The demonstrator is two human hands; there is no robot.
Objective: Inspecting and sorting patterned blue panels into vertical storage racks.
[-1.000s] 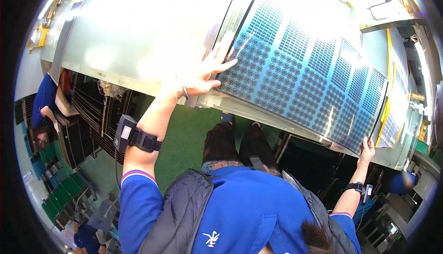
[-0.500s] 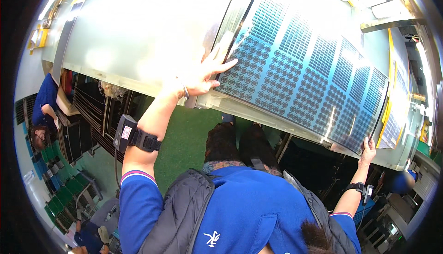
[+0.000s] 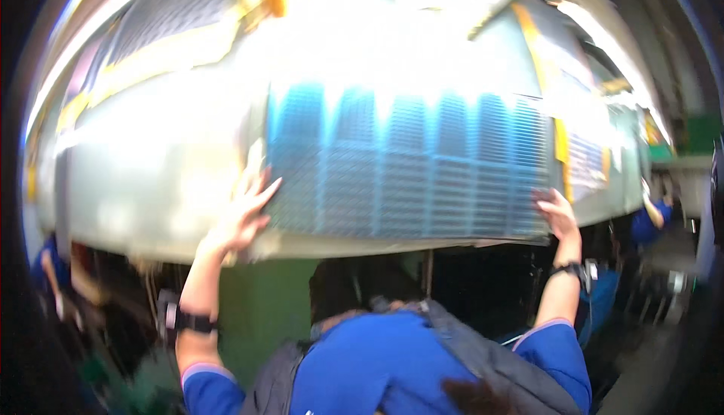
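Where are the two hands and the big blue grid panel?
left hand [image 3: 243,219], head view, on the back of the hand, flat against the panel's left edge.
right hand [image 3: 559,213], head view, on the back of the hand, at the panel's right edge.
blue grid panel [image 3: 407,170], head view, on its middle.

Pale grey surface [image 3: 151,181], long, runs across the whole view, heavily blurred and glare-washed. Blue gridded panel [image 3: 407,166] lies flat on it, near edge flush with the surface's front edge. Yellow strips [image 3: 562,143] just right of panel. Green floor [image 3: 264,317] below.
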